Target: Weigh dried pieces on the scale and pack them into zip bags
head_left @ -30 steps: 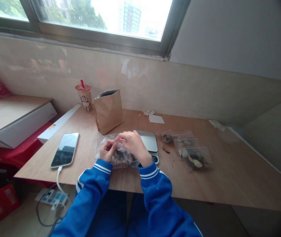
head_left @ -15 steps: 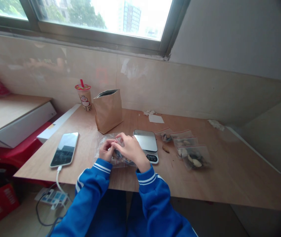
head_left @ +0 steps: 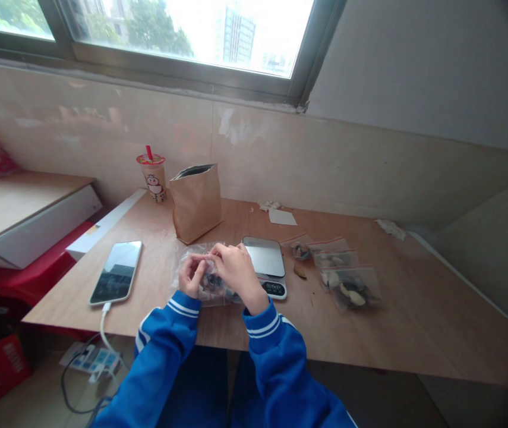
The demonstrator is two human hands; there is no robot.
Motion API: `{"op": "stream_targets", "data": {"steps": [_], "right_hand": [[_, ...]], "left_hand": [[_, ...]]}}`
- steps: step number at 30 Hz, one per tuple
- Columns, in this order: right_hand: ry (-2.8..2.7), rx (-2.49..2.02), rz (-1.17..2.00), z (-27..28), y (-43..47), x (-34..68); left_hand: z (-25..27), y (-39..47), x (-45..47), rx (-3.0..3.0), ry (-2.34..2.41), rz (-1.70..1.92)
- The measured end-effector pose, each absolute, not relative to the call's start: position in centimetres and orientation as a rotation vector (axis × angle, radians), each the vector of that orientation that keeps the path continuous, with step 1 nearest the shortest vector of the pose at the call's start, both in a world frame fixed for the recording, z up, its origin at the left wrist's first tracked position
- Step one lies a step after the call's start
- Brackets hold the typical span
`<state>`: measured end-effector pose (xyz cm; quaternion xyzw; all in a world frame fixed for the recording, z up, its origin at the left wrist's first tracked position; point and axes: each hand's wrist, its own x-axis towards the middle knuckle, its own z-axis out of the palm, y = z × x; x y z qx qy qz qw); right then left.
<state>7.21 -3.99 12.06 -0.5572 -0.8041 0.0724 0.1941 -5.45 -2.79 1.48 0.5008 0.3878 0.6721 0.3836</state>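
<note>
My left hand point(head_left: 191, 276) and my right hand point(head_left: 238, 270) meet over a clear plastic bag point(head_left: 216, 299) near the table's front edge. Thumbs and fingers of both hands are pinched together at the bag's upper edge. Dark and pale bits show through the plastic below my fingers, too unclear to name. Just to the right, partly behind my right hand, stands a kitchen scale point(head_left: 263, 258) with a bare metal plate. A brown paper bag point(head_left: 197, 203) stands upright, its top open, behind my hands.
Several small zip bags point(head_left: 355, 291) with dark and pale pieces lie right of the scale, near a loose brown piece point(head_left: 300, 271). A phone point(head_left: 116, 274) with a plugged-in cable lies left. A drink cup point(head_left: 154, 181) and a white paper piece point(head_left: 283, 217) are farther back.
My fingers have shifted slightly along the bag's upper edge, and the left fingers are straighter. The camera view has moved a little; the other things stay in place.
</note>
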Motion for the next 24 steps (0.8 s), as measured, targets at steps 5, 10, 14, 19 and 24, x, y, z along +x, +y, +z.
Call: {"op": "stream_targets", "data": {"steps": [5, 10, 14, 19, 24], "right_hand": [[-2.2, -1.625, 0.015, 11.6, -4.0, 6.0], [-2.208, -1.563, -0.094, 10.7, -4.4, 5.2], [-2.089, -1.512, -0.014, 10.0, -5.6, 6.4], [-1.712, -1.57, 0.03, 8.6, -7.2, 10.3], [-1.484, -1.429, 0.663, 6.6, -7.8, 12.9]], "left_hand": [[1.6, -2.6, -5.5, 1.215, 0.954, 1.706], [0.9, -1.8, -5.5, 1.146, 0.887, 1.635], [0.8, -2.0, -5.5, 1.105, 0.863, 1.579], [1.2, -2.4, -5.4, 0.901, 0.9, 1.672], [0.4, -1.7, -5.2, 0.783, 0.963, 1.715]]}}
